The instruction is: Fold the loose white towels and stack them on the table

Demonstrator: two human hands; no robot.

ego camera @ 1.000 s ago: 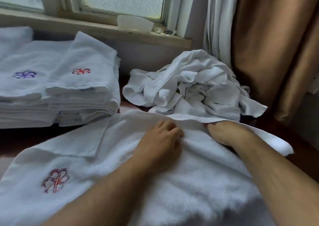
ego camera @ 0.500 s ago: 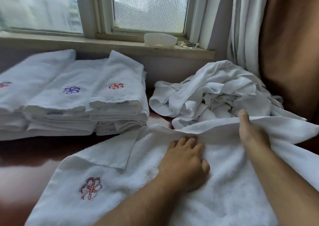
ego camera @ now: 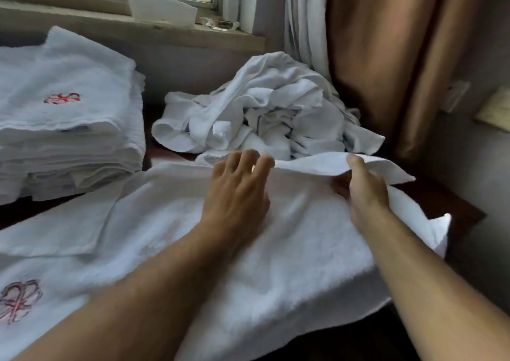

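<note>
A white towel [ego camera: 289,244] with a red embroidered flower near its left end lies spread over the dark table [ego camera: 452,206] in front of me. My right hand [ego camera: 367,192] pinches its far right edge, thumb on top, and holds that edge lifted off the table. My left hand [ego camera: 237,192] lies over the towel's middle near the far edge, fingers spread and straight. A heap of loose white towels [ego camera: 265,112] sits behind the hands. A stack of folded white towels [ego camera: 66,128] with a red flower on top stands at the left.
A window sill [ego camera: 154,32] with a white box and a small clear object runs along the back. White and brown curtains [ego camera: 372,57] hang at the right, close behind the heap. The table's right corner ends just past the towel's edge.
My right hand has lifted the towel's far right edge higher. My left hand has slid toward the far edge and spread its fingers. The view has shifted right.
</note>
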